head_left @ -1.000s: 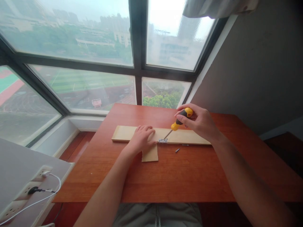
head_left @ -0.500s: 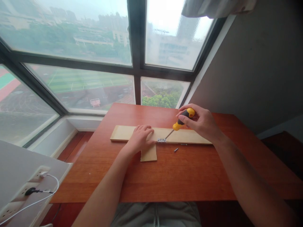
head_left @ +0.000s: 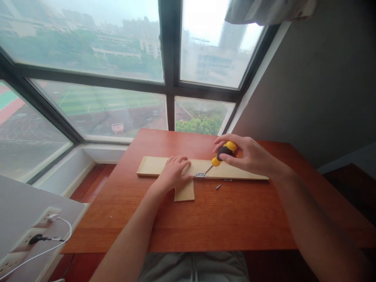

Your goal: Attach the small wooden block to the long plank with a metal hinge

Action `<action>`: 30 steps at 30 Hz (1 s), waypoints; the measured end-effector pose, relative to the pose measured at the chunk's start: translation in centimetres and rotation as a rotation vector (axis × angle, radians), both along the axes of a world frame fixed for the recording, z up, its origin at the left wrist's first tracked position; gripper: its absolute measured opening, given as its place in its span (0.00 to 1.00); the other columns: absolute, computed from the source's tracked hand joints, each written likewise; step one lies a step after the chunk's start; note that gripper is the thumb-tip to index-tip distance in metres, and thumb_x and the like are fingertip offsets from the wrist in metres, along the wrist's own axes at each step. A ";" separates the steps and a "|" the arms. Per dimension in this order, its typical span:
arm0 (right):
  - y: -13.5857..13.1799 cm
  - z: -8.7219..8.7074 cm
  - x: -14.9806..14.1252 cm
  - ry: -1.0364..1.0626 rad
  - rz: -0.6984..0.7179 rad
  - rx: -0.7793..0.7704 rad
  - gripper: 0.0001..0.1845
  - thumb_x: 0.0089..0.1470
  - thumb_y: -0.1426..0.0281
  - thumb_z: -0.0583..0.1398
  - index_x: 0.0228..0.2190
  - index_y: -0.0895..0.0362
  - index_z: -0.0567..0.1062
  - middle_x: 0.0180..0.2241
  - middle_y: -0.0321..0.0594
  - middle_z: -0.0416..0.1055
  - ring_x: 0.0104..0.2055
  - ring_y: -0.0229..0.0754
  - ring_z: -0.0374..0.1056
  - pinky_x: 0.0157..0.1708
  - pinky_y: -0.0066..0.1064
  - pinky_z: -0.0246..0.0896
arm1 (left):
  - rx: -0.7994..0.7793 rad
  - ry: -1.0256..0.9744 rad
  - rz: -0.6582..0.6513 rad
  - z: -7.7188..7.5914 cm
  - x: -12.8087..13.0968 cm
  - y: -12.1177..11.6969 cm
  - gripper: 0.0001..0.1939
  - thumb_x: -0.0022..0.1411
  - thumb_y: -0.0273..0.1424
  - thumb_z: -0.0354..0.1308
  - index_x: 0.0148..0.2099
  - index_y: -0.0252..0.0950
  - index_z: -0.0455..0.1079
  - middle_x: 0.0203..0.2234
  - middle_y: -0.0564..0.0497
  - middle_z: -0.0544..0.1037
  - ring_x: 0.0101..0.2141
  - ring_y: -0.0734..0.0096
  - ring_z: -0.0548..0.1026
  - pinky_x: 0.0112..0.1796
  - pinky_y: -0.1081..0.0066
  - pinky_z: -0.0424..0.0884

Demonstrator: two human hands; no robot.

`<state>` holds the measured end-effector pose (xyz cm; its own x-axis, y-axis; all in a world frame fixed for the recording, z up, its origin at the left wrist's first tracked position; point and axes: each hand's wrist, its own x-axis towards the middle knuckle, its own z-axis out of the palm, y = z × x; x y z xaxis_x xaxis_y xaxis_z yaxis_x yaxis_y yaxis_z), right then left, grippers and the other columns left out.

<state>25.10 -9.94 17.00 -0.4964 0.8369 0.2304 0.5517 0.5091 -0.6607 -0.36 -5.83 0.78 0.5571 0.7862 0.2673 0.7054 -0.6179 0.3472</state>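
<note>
A long pale wooden board (head_left: 223, 169) lies across the table, with a short wooden piece (head_left: 185, 192) sticking out from under my left hand toward me. My left hand (head_left: 175, 171) is closed over the board, thumb beside a small metal hinge or bracket (head_left: 200, 175) at its near edge. In my right hand (head_left: 239, 150) is a yellow and black screwdriver (head_left: 225, 152), gripped by its handle. It is tilted, its tip touching the right end of the metal piece. A loose screw (head_left: 218, 187) lies on the table just in front of the board.
The reddish-brown wooden table (head_left: 220, 223) stands against large windows (head_left: 111, 105). Another thin metal piece (head_left: 228, 179) shows at the board's near edge. Wall sockets with a white cable (head_left: 69, 231) are at the lower left. A grey wall (head_left: 317, 90) slopes on the right.
My right hand and the screwdriver handle have moved slightly left and lower, while the tip stays at the metal piece. My left hand keeps its place on the board.
</note>
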 end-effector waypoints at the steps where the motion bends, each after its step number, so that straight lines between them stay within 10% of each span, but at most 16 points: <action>1: -0.1 0.4 0.0 -0.033 0.018 0.001 0.18 0.54 0.67 0.61 0.48 0.53 0.72 0.42 0.40 0.76 0.42 0.43 0.73 0.41 0.32 0.69 | -0.001 0.001 0.001 0.0 0.0 0.0 0.20 0.56 0.40 0.66 0.49 0.40 0.71 0.52 0.44 0.72 0.52 0.54 0.69 0.54 0.56 0.63; 7: 0.3 1.1 -0.1 -0.201 -0.030 0.085 0.22 0.55 0.68 0.59 0.52 0.51 0.68 0.43 0.37 0.75 0.35 0.39 0.72 0.34 0.30 0.66 | 0.000 -0.016 -0.003 0.1 0.0 -0.1 0.19 0.56 0.39 0.66 0.48 0.40 0.71 0.51 0.44 0.72 0.52 0.54 0.69 0.54 0.56 0.63; 14: 1.6 0.5 -1.7 -0.547 -0.440 0.392 0.18 0.55 0.51 0.59 0.36 0.53 0.73 0.26 0.37 0.72 0.27 0.44 0.68 0.27 0.34 0.57 | 0.000 -0.007 0.003 0.1 0.1 -0.1 0.19 0.55 0.39 0.66 0.49 0.41 0.71 0.52 0.44 0.72 0.52 0.54 0.69 0.54 0.56 0.63; 20: 1.4 1.2 -1.6 -0.266 -0.052 0.195 0.18 0.56 0.68 0.58 0.49 0.53 0.70 0.41 0.38 0.75 0.35 0.39 0.70 0.34 0.29 0.62 | 0.011 -0.012 -0.004 0.0 0.0 -0.1 0.19 0.56 0.39 0.66 0.49 0.40 0.70 0.51 0.45 0.72 0.51 0.55 0.69 0.54 0.56 0.63; 26: 1.6 0.5 -1.9 -0.474 -0.357 0.372 0.15 0.60 0.57 0.55 0.38 0.55 0.74 0.34 0.41 0.75 0.33 0.46 0.69 0.32 0.36 0.60 | 0.027 -0.020 -0.006 -0.3 -0.1 0.0 0.20 0.55 0.39 0.66 0.49 0.41 0.70 0.51 0.45 0.72 0.52 0.55 0.69 0.54 0.56 0.63; 30: 1.5 1.0 -1.4 -0.272 -0.020 0.241 0.14 0.57 0.70 0.54 0.45 0.54 0.71 0.48 0.42 0.73 0.46 0.44 0.70 0.43 0.34 0.63 | 0.029 -0.019 -0.009 -0.4 -0.1 0.0 0.20 0.55 0.39 0.66 0.49 0.41 0.70 0.51 0.45 0.72 0.52 0.55 0.69 0.54 0.56 0.63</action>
<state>23.75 -8.46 18.00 -0.5510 0.7846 0.2843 0.7020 0.6200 -0.3504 -0.43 -5.83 0.34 0.5586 0.7732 0.3004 0.6932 -0.6340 0.3428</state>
